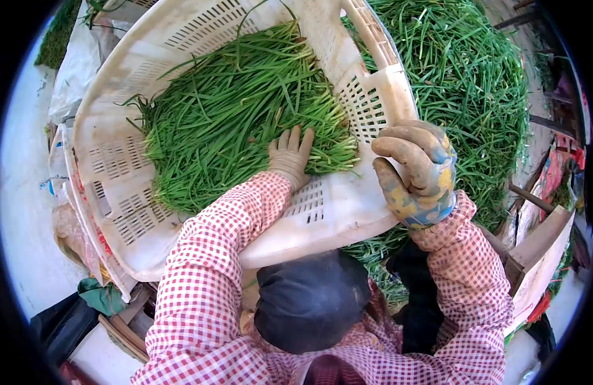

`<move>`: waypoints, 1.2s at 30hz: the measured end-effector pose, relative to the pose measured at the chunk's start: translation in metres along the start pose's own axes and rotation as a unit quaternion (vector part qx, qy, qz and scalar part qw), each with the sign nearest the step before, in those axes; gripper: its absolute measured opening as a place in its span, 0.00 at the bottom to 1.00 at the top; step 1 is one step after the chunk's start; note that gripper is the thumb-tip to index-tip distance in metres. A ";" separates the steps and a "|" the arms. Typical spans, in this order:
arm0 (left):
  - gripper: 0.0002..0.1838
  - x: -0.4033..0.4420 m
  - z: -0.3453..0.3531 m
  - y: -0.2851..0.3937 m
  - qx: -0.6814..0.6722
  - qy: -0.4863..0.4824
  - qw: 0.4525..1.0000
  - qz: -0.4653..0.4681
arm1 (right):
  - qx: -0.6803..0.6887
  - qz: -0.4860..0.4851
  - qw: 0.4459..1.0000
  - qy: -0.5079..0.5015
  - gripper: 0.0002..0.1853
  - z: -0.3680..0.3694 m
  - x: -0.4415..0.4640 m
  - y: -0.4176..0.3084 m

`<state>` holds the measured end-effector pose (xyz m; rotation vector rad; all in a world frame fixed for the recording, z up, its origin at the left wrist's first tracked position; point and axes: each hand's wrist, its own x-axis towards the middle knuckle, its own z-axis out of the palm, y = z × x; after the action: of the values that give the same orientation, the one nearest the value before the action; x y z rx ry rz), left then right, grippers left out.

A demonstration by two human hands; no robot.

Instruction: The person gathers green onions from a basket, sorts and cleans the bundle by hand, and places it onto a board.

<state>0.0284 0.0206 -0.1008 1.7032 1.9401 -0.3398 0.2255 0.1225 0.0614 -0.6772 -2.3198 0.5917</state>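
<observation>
My left hand (pixel 291 156), in a dusty beige glove, lies on a heap of green chives (pixel 226 109) with its fingers stretched out and spread. The chives are in a white plastic basket (pixel 367 199) with slotted walls; their pale cut ends mostly face right. Over the basket's right rim is my right hand (pixel 417 174), in a worn glove with blue and yellow patches. Its fingers are loosely bent, with a gap to the thumb, and nothing shows in them. Whether this hand touches the rim, I cannot tell.
A large pile of loose green chives (pixel 463 83) lies to the right, beyond the basket. At lower right stands a wooden board (pixel 543 244) beside some bars. White sheeting (pixel 85 64) is at upper left, and a dark green cloth (pixel 104 295) lies at lower left.
</observation>
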 end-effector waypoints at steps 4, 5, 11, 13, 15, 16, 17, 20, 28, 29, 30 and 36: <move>0.54 0.009 -0.009 -0.025 -0.100 0.001 0.994 0.044 | -0.002 -0.004 1.000 -0.011 0.16 -0.003 0.001 -0.001; 0.55 0.014 -0.009 -0.033 -0.166 0.000 0.986 0.002 | -0.001 -0.007 1.000 -0.011 0.16 -0.003 0.002 -0.001; 0.55 0.041 -0.022 -0.055 -0.239 -0.075 0.961 -0.114 | 0.000 -0.010 1.000 -0.009 0.17 -0.002 0.002 -0.001; 0.54 0.029 -0.038 -0.040 -0.188 -0.077 0.975 -0.093 | 0.001 -0.008 1.000 -0.003 0.17 -0.002 0.001 -0.001; 0.51 0.017 -0.043 -0.019 -0.117 -0.054 0.987 -0.097 | 0.001 -0.014 1.000 0.009 0.17 0.000 0.001 -0.001; 0.48 0.010 -0.043 -0.012 -0.048 -0.032 0.993 -0.103 | 0.001 -0.014 1.000 0.010 0.17 0.000 0.002 0.000; 0.49 0.008 -0.030 -0.012 -0.033 -0.004 0.997 -0.070 | -0.004 -0.015 1.000 0.010 0.17 0.000 0.001 0.000; 0.55 0.006 -0.008 -0.001 -0.066 -0.018 0.994 -0.083 | 0.000 -0.016 1.000 0.012 0.17 0.000 0.001 0.000; 0.63 -0.006 -0.014 -0.010 -0.106 -0.057 0.992 -0.025 | -0.002 -0.007 1.000 0.004 0.17 0.000 0.002 0.000; 0.64 -0.004 -0.017 -0.006 -0.091 -0.074 0.992 -0.039 | -0.003 -0.004 1.000 0.003 0.17 0.000 0.001 0.000; 0.64 -0.001 -0.016 -0.001 -0.092 -0.075 0.992 -0.039 | -0.003 -0.003 1.000 0.001 0.17 0.000 0.001 0.000; 0.63 0.011 -0.010 0.002 -0.088 -0.075 0.987 -0.108 | -0.012 -0.009 1.000 -0.001 0.16 -0.001 0.002 -0.001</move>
<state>0.0277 0.0356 -0.0980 1.3206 1.9830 -0.3542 0.2245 0.1227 0.0634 -0.6668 -2.3360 0.5563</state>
